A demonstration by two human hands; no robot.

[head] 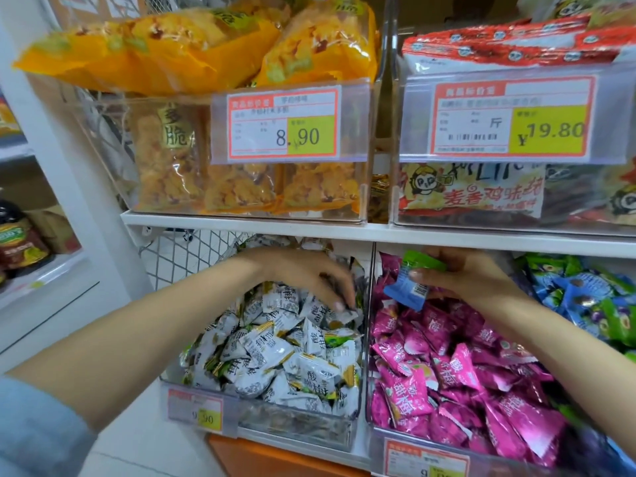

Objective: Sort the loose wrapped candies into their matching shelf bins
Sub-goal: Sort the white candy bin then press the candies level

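White shelf board (241,225) spans the scene, with bagged snacks in bins above it and three candy bins under it. Clear plastic bin of white wrapped candies (296,425) sits near left. Clear plastic bin of pink wrapped candies (377,432) is just right of it. Blue and green wrapped candies (585,301) are heaped in a third bin at far right.

Left hand (303,273) reaches into the white bin, fingers (339,306) curled down onto the pile and touching wrappers; cannot tell if they pinch one. Right hand (475,273) hovers over the far end of the pink bin, fingers closed round two strays: small green wrapped candy (423,261) on top, small blue wrapped candy (406,290) below with its crimped end sticking out left. Both likely belong in the far-right bin.

Handling, as a judgement: pieces very light, film wrapper crinkly and slick, firm lump inside, not fragile. Best to pinch across the firm middle. The flat crimped ends also give a hold but may slip. Two in one grip risks dropping one into the pink bin.
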